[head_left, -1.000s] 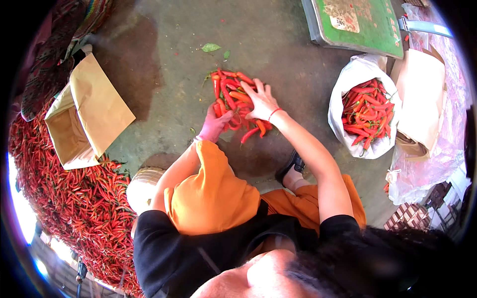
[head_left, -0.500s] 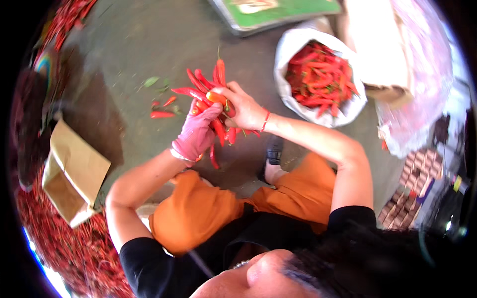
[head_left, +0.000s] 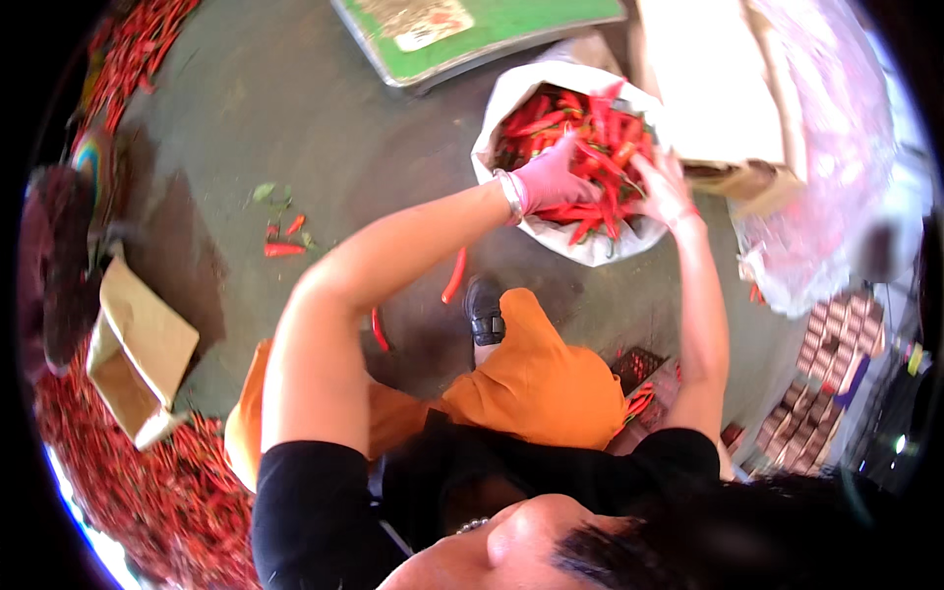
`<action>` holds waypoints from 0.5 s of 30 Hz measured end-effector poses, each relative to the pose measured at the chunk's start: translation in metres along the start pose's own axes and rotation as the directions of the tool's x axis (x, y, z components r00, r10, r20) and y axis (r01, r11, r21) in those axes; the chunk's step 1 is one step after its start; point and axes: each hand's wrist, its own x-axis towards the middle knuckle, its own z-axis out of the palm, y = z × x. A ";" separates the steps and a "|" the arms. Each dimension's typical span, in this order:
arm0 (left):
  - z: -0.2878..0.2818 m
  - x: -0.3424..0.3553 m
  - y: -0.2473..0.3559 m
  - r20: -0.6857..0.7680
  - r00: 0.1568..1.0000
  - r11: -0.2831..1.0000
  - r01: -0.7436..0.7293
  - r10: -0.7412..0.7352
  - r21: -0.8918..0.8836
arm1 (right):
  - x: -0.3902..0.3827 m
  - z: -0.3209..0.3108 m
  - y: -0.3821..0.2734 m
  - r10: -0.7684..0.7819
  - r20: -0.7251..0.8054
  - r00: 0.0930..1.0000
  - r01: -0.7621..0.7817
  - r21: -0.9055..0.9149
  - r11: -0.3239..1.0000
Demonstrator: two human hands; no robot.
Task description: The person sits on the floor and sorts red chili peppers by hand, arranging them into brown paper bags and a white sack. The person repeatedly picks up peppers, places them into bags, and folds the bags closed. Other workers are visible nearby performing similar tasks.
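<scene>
Both of my hands are over a white sack (head_left: 482,147) filled with red chilli peppers (head_left: 536,123). My left hand (head_left: 553,182), in a pink glove, reaches in from the sack's left side; its thumb and fingers are apart against the chillies. At the right side my bare right hand (head_left: 664,189) is slightly blurred, its fingers spread beside the pile. A loose bunch of chillies (head_left: 608,187) lies between the two hands, on top of the others. Some fingertips are hidden among the peppers.
A green-topped platform (head_left: 492,34) stands beyond the sack, with cardboard (head_left: 713,88) and clear plastic (head_left: 826,147) to the right. Loose chillies (head_left: 283,250) lie on the floor. An open carton (head_left: 147,344) and a large chilli heap (head_left: 157,501) are at left.
My hands have moved right, from in front of me to over the sack, carrying the bunch of chillies. They have spread apart, and the bunch now rests on the pile.
</scene>
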 end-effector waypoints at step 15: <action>-0.249 -0.323 -0.108 -0.572 0.791 -0.107 0.602 0.217 0.791 | 0.001 0.215 -0.272 -0.794 -0.019 0.608 0.715 0.447 0.537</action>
